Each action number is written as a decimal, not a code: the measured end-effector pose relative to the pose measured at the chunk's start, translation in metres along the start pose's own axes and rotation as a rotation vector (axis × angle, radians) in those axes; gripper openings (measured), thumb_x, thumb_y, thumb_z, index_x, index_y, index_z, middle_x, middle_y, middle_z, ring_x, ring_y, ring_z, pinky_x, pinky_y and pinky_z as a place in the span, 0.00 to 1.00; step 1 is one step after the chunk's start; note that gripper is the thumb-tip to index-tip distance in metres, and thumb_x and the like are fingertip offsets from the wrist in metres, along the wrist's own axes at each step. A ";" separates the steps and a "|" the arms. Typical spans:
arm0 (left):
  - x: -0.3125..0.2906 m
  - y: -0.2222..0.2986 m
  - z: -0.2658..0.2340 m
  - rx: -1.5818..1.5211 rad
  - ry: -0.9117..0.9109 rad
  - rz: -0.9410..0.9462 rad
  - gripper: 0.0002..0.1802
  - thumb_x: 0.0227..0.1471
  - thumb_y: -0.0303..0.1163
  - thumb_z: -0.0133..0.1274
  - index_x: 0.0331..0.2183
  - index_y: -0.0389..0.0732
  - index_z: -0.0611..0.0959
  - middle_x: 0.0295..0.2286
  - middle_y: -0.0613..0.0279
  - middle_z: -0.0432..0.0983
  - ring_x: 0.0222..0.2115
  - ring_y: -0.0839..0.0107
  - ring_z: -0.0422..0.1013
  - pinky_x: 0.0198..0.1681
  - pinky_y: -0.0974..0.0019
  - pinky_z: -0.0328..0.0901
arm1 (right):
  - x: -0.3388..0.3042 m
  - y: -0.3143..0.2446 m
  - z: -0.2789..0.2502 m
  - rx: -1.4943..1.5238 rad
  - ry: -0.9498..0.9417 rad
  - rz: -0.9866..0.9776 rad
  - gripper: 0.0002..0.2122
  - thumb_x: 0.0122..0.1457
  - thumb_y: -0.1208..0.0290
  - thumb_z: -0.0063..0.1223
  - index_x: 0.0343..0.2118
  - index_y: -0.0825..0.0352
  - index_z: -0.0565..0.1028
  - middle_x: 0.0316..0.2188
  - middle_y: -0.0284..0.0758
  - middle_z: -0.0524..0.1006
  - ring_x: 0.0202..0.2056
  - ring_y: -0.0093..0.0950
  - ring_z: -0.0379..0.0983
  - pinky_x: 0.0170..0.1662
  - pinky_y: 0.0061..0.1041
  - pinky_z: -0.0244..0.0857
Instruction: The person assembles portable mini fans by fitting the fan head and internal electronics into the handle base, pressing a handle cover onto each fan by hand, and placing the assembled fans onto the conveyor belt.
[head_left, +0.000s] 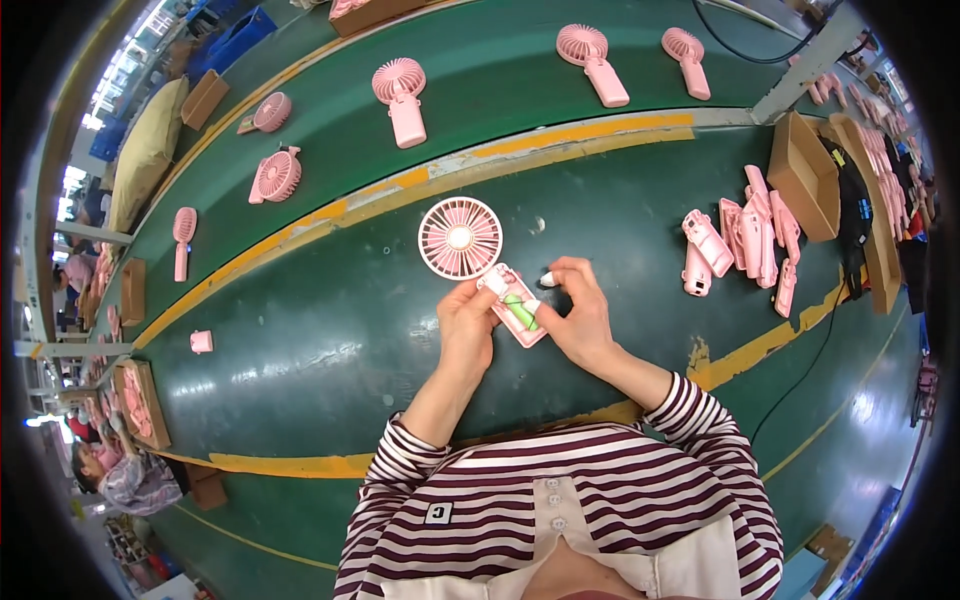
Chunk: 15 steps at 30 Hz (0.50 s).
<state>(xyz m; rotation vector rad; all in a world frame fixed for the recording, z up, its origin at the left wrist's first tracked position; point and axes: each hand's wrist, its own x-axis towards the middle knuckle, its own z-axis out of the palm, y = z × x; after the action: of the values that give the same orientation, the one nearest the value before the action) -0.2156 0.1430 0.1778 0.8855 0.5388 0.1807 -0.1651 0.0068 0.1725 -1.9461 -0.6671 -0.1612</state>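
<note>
A pink handheld fan (459,238) lies tilted in front of me, its round grille pointing away and its handle toward me. The handle is uncovered, and a green cylindrical battery (517,308) shows inside it with thin dark wire. My left hand (466,325) is closed around the handle's left side, thumb near the neck. My right hand (580,317) is at the handle's right side; its thumb presses on the battery and handle edge. White coverings show on some fingertips, and the right index finger is bent, clear of the handle. The other right fingers are partly hidden.
Several pink handle shells (757,225) are piled at the right beside an open cardboard box (803,175). A small pink piece (202,341) lies at the left. Beyond a yellow-edged rail, a green belt (330,125) carries several pink fans. Another person (120,475) is at far left.
</note>
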 end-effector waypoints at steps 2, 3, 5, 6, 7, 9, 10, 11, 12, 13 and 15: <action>0.010 -0.011 -0.006 -0.003 -0.018 -0.032 0.14 0.44 0.21 0.46 0.37 0.27 0.73 0.34 0.51 0.73 0.34 0.64 0.71 0.40 0.64 0.65 | 0.001 0.005 -0.009 -0.045 -0.129 0.088 0.11 0.40 0.75 0.53 0.30 0.69 0.69 0.34 0.38 0.68 0.28 0.34 0.70 0.29 0.29 0.64; 0.010 -0.013 -0.012 -0.012 0.033 -0.038 0.15 0.43 0.22 0.47 0.37 0.27 0.74 0.33 0.53 0.73 0.35 0.65 0.70 0.41 0.65 0.64 | 0.003 0.004 -0.009 0.000 -0.192 0.102 0.12 0.42 0.73 0.53 0.31 0.69 0.69 0.33 0.39 0.69 0.28 0.34 0.70 0.29 0.29 0.64; 0.012 -0.009 -0.021 0.002 -0.017 -0.040 0.13 0.45 0.23 0.47 0.36 0.28 0.74 0.33 0.53 0.73 0.35 0.65 0.70 0.41 0.64 0.64 | 0.007 0.004 -0.020 0.092 -0.253 0.131 0.13 0.41 0.77 0.53 0.34 0.70 0.69 0.29 0.37 0.70 0.26 0.28 0.69 0.28 0.23 0.64; 0.011 -0.007 -0.022 0.030 0.008 -0.018 0.13 0.46 0.25 0.47 0.36 0.28 0.74 0.33 0.52 0.73 0.34 0.63 0.70 0.41 0.62 0.65 | 0.011 0.003 -0.034 0.142 -0.291 0.145 0.14 0.42 0.77 0.53 0.34 0.70 0.69 0.26 0.36 0.70 0.25 0.28 0.69 0.28 0.23 0.64; 0.011 -0.002 -0.022 0.056 -0.020 -0.035 0.13 0.47 0.25 0.47 0.36 0.28 0.73 0.33 0.49 0.73 0.34 0.60 0.71 0.40 0.60 0.66 | 0.015 0.004 -0.052 0.012 -0.213 0.013 0.14 0.42 0.76 0.54 0.35 0.70 0.70 0.23 0.36 0.70 0.24 0.29 0.69 0.26 0.24 0.63; 0.007 0.006 -0.020 0.002 -0.015 -0.113 0.15 0.46 0.23 0.46 0.38 0.25 0.71 0.33 0.46 0.72 0.34 0.57 0.71 0.39 0.58 0.68 | 0.025 0.015 -0.094 -0.350 -0.052 -0.143 0.10 0.44 0.73 0.53 0.31 0.68 0.70 0.24 0.39 0.71 0.26 0.37 0.69 0.27 0.32 0.64; 0.006 0.009 -0.019 0.009 -0.024 -0.138 0.15 0.46 0.24 0.46 0.38 0.25 0.71 0.33 0.45 0.72 0.34 0.56 0.71 0.39 0.58 0.68 | 0.028 0.024 -0.117 -0.511 -0.012 -0.132 0.09 0.43 0.75 0.51 0.29 0.68 0.70 0.24 0.39 0.70 0.27 0.38 0.69 0.27 0.33 0.64; 0.004 0.011 -0.018 0.019 -0.030 -0.161 0.15 0.47 0.24 0.46 0.38 0.25 0.71 0.33 0.45 0.72 0.33 0.56 0.72 0.38 0.58 0.68 | 0.029 0.034 -0.134 -0.627 0.054 -0.008 0.09 0.41 0.77 0.51 0.29 0.68 0.70 0.23 0.40 0.70 0.27 0.38 0.69 0.27 0.34 0.64; 0.003 0.011 -0.017 0.019 -0.030 -0.164 0.15 0.47 0.24 0.46 0.38 0.25 0.71 0.33 0.44 0.72 0.33 0.56 0.72 0.38 0.58 0.68 | 0.030 0.045 -0.154 -0.724 0.114 -0.013 0.09 0.40 0.77 0.53 0.29 0.67 0.71 0.21 0.37 0.69 0.25 0.35 0.69 0.27 0.29 0.64; 0.003 0.012 -0.014 0.016 -0.034 -0.171 0.15 0.47 0.24 0.46 0.38 0.25 0.71 0.33 0.44 0.72 0.33 0.56 0.72 0.38 0.58 0.68 | 0.034 0.046 -0.169 -0.798 0.080 -0.010 0.09 0.39 0.76 0.52 0.27 0.67 0.71 0.23 0.38 0.69 0.27 0.36 0.68 0.27 0.31 0.64; 0.000 0.014 -0.012 0.047 -0.042 -0.191 0.15 0.47 0.24 0.46 0.38 0.25 0.71 0.33 0.43 0.72 0.33 0.56 0.72 0.38 0.59 0.68 | 0.042 0.050 -0.184 -0.943 -0.033 -0.074 0.13 0.38 0.75 0.53 0.31 0.68 0.72 0.27 0.37 0.69 0.29 0.36 0.68 0.30 0.31 0.64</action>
<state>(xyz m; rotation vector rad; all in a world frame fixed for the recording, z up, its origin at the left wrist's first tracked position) -0.2214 0.1603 0.1829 0.8760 0.5868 -0.0238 -0.0718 -0.1529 0.2345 -2.8212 -0.7563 -0.5710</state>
